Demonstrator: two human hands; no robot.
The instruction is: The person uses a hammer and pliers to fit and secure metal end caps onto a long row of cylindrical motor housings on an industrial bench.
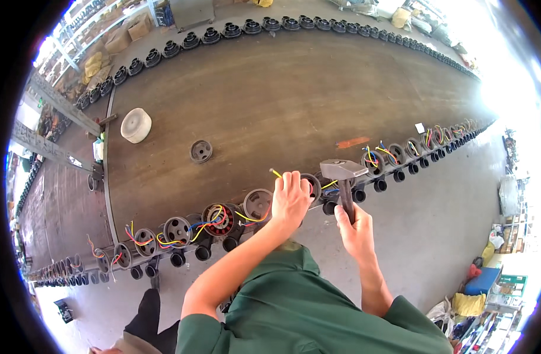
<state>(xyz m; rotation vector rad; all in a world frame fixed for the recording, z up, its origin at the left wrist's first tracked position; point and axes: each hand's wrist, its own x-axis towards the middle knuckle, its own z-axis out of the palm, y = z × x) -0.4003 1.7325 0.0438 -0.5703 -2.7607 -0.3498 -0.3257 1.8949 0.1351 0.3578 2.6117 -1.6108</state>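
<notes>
My right hand [356,230] is wrapped round the dark handle of a hammer [344,170], whose grey steel head is raised beside my left hand. At the near table edge, my left hand [291,203] has its fingers curled closed over the row of round motor housings. A short yellow piece [275,173] shows by its fingertips; what lies within the fingers is hidden. Just left of this hand is a grey round housing [258,203]. Further left, a housing with copper-red windings [218,220] trails yellow, red and blue wires. Another round housing [310,187] is partly hidden right of the hand.
Housings with coloured wires continue along the near edge, including a spoked one [178,230]. On the brown table [252,106] lie a loose metal disc [201,151] and a pale round block [136,125]. Dark round parts [211,35] line the far edge. A person's dark-clothed leg [146,312] shows lower left.
</notes>
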